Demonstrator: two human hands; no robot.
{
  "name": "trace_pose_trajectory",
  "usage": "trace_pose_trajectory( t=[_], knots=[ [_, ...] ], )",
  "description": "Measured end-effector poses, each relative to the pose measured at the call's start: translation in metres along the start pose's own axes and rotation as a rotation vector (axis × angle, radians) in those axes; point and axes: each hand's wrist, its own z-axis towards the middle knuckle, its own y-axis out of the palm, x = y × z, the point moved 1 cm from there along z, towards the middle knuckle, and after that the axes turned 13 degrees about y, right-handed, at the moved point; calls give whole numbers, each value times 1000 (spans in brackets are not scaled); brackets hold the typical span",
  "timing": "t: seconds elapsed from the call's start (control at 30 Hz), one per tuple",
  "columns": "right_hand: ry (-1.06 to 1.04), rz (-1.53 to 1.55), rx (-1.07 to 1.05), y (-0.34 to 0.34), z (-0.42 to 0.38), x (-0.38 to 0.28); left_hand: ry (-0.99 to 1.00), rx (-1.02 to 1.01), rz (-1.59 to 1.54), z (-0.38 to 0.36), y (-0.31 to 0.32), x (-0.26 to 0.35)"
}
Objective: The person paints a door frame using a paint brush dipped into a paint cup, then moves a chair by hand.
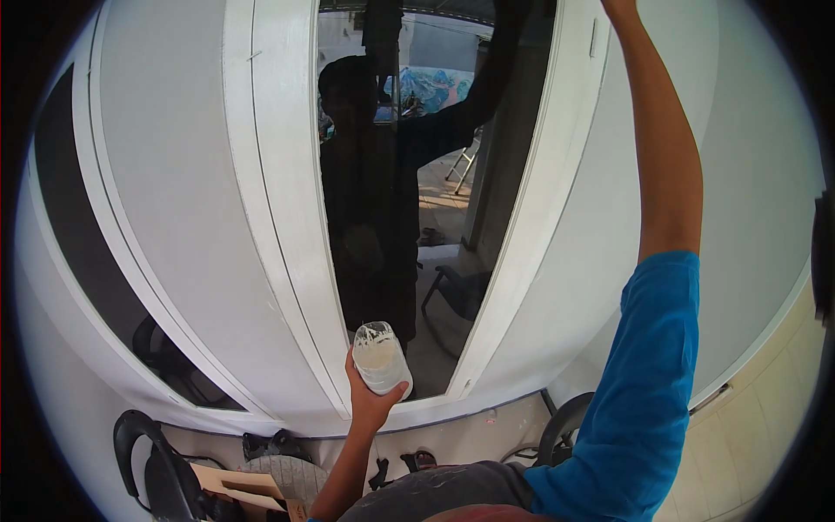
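Note:
My left hand (pixel 374 402) is wrapped round a clear plastic container (pixel 380 358) with an open top. Thick white paint (pixel 379 352) fills much of it and streaks its inner wall. Behind the container stands a dark glass pane (pixel 370 217) in a white frame (pixel 287 217), which mirrors a person with one arm raised. My right arm (pixel 665 165), in a blue sleeve, reaches up along the frame's right side. It leaves the picture at the wrist, so the right hand's fingers and anything in them are out of sight.
Below left are a black chair (pixel 156 461), a cardboard piece (pixel 235 483) and a round grey surface (pixel 287 474). A sandal (pixel 424 459) lies on the floor near the wall. A dark curved chair part (pixel 561 431) is at lower right. Another narrow dark pane (pixel 96 235) stands left.

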Motion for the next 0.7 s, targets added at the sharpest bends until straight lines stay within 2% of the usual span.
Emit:
trace_pose_trajectory(
  t=[0.07,0.17,0.23,0.27,0.33,0.37,0.53,0.6,0.63,0.67,0.7],
  knots=[
    [-30,-159,94,-20,0,6,9,-5,31,0,-4,1],
    [-31,-143,138,-43,14,17,7,14,55,0,-4,6],
    [71,179,152,-48,31,20,6,21,53,1,-4,7],
    [67,181,154,-46,33,15,6,23,51,4,-4,8],
    [125,345,-41,-29,34,2,13,26,36,7,-1,7],
    [127,176,-50,-23,37,2,16,29,22,8,0,6],
    [78,-97,-2,-42,50,17,43,21,55,7,-3,-1],
    [16,-167,158,-45,46,11,39,25,60,6,-4,-2],
    [-91,-199,164,-45,43,8,31,27,65,6,-5,0],
    [-93,-197,163,-39,41,2,23,29,70,6,-5,1],
    [-239,-305,120,-31,37,-6,24,30,71,7,-3,1]
  ],
)
